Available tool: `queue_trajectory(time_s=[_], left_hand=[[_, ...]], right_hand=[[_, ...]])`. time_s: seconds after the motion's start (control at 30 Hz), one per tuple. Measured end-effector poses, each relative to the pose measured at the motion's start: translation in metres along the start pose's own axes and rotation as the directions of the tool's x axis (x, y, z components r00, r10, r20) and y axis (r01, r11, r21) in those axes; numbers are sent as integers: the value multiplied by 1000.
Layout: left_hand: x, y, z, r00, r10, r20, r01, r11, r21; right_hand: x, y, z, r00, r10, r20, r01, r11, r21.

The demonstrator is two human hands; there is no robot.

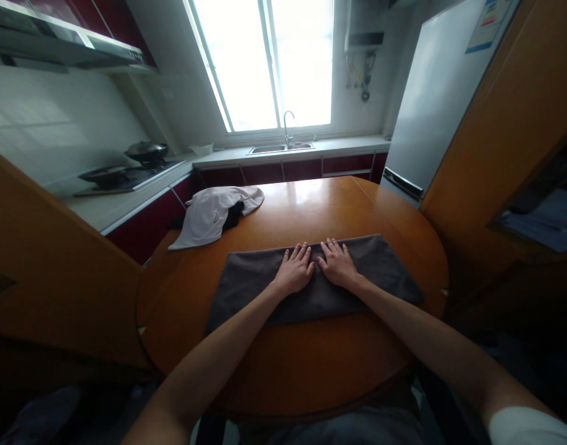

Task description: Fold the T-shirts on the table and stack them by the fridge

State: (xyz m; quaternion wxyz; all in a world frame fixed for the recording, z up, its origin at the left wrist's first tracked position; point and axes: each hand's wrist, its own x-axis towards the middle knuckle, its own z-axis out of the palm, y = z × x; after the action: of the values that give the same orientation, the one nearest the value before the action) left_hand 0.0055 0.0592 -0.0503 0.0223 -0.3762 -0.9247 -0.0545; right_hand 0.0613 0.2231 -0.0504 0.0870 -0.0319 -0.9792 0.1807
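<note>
A dark grey folded cloth lies flat across the round wooden table in front of me. My left hand rests palm down on its middle, near the far edge, with the fingers stretched out. Beside it, my right hand also lies flat on the cloth, fingers spread. The two thumbs nearly meet. Neither hand is gripping anything. What kind of cloth it is, I cannot tell.
A heap of white cloth with something black under it lies at the table's far left. Beyond are a counter with a sink, a stove with a lidded pan, and a fridge at right.
</note>
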Motion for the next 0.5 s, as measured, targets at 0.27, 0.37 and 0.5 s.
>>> queue_trajectory(time_s=[0.27, 0.37, 0.5], left_hand=[[-2, -2, 1, 1000, 13, -2, -13, 1000, -3], [-1, -2, 1, 1000, 10, -5, -10, 1000, 6], [1, -2, 2, 1000, 8, -10, -7, 1000, 9]], right_hand=[[13, 65, -68, 938, 257, -233, -36, 741, 670], [0, 123, -100, 853, 468, -232, -211, 715, 667], [-34, 172, -115, 731, 681, -46, -468, 549, 692]])
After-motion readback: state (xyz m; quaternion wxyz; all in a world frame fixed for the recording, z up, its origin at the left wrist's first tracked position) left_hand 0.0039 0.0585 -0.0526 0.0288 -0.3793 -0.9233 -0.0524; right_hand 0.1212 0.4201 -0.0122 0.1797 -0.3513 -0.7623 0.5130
